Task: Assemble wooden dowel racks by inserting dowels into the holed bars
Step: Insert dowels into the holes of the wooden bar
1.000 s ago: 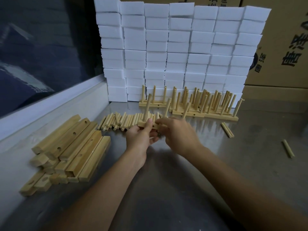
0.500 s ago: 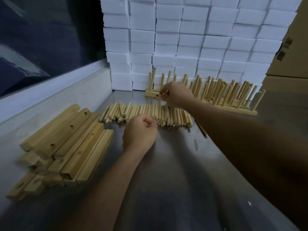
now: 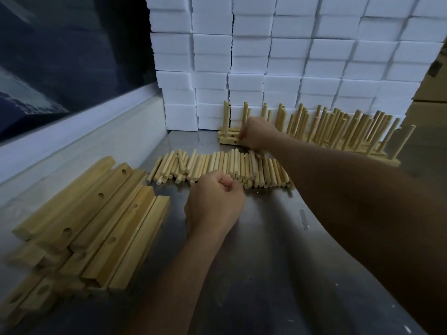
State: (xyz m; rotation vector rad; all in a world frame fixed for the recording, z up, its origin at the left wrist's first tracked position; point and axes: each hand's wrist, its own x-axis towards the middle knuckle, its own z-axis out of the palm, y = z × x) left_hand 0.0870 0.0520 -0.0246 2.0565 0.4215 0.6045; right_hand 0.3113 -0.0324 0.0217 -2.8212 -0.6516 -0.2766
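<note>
My right hand (image 3: 256, 135) reaches to the back of the metal table, its fingers curled on the near bar of an assembled rack (image 3: 228, 140) with upright dowels, at the left end of a row of finished racks (image 3: 338, 131). My left hand (image 3: 215, 201) is a closed fist with nothing visible in it, resting at the near edge of a row of loose dowels (image 3: 193, 166). A pile of holed wooden bars (image 3: 96, 221) lies to the left of that hand.
A wall of stacked white foam blocks (image 3: 290, 56) stands right behind the racks. A cardboard box (image 3: 433, 81) is at the far right. A pale raised ledge (image 3: 84, 141) borders the steel table (image 3: 266, 274) on the left.
A second ago both hands held the rack in front of me. The right hand has carried it back to the row of racks; the left hand let go and closed into a fist.
</note>
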